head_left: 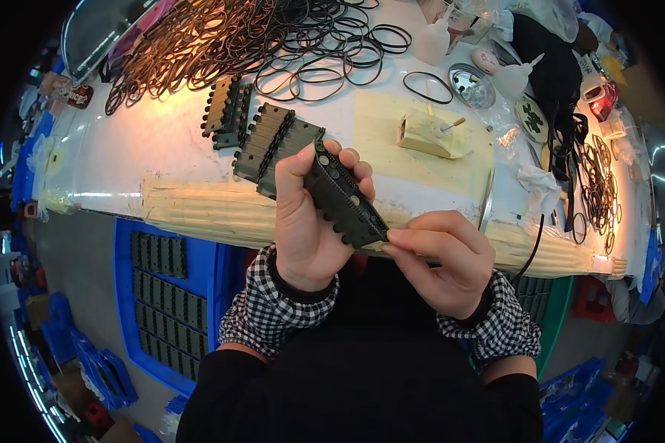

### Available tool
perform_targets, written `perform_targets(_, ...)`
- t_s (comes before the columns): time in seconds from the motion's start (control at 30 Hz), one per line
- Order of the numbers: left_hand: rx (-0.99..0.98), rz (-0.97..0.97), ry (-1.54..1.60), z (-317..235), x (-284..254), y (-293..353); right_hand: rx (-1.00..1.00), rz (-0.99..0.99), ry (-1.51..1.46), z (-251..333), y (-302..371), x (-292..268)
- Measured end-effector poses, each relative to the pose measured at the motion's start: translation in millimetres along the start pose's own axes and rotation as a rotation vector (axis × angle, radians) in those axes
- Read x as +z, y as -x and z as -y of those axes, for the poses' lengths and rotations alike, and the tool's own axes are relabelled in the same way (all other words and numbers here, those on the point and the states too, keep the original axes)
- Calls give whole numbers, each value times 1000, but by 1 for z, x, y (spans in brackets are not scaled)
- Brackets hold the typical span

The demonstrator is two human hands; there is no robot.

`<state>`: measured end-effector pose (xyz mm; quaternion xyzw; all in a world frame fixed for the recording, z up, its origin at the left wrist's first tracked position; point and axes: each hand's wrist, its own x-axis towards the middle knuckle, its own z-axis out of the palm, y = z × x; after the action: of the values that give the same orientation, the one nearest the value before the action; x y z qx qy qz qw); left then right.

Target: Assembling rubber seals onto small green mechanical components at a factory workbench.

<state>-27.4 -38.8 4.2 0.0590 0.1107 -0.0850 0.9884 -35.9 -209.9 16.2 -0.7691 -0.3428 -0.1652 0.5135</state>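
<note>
My left hand (314, 207) holds a dark green moulded part (341, 203) on a slant above the table's front edge, thumb on one side and fingers wrapped behind. Round metallic studs line its upper face, a black ridged strip runs along its side, and rounded lobes edge it below. At its lower right end my right hand (447, 258) pinches the corner between thumb and forefinger. Exactly what sits between those fingertips is hidden. Just behind my left hand, a row of similar green parts (277, 133) lies on the table, with another small stack (225, 111) to its left.
A tangle of black rubber loops (222, 44) covers the far left. At right are a yellowish block (432, 133) with a stick, white squeeze bottles (516, 77), a metal dish (471, 87) and more loops (600, 184). Below the table, a blue crate (129, 325) holds green parts.
</note>
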Motion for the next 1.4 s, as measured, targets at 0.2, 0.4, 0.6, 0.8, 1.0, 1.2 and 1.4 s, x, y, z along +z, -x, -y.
perform_targets(0.2,187,-13,-285,4,2,4,273,74,-173,3,-2,-2)
perform_targets(0.4,268,46,-448,6,1,7,585,196,-471,-2,-5,-2)
perform_targets(0.6,152,-9,-333,4,-3,4,461,252,-445,-3,-6,-6)
perform_targets(0.8,156,42,-286,2,0,6,436,140,-426,0,0,1)
perform_targets(1.0,392,101,-505,9,0,10,305,152,-138,9,-5,-1)
perform_targets(1.2,307,298,-324,-3,-6,6,195,187,-115,11,3,1)
perform_targets(1.4,145,248,-222,1,-11,5,-131,9,164,1,-2,0)
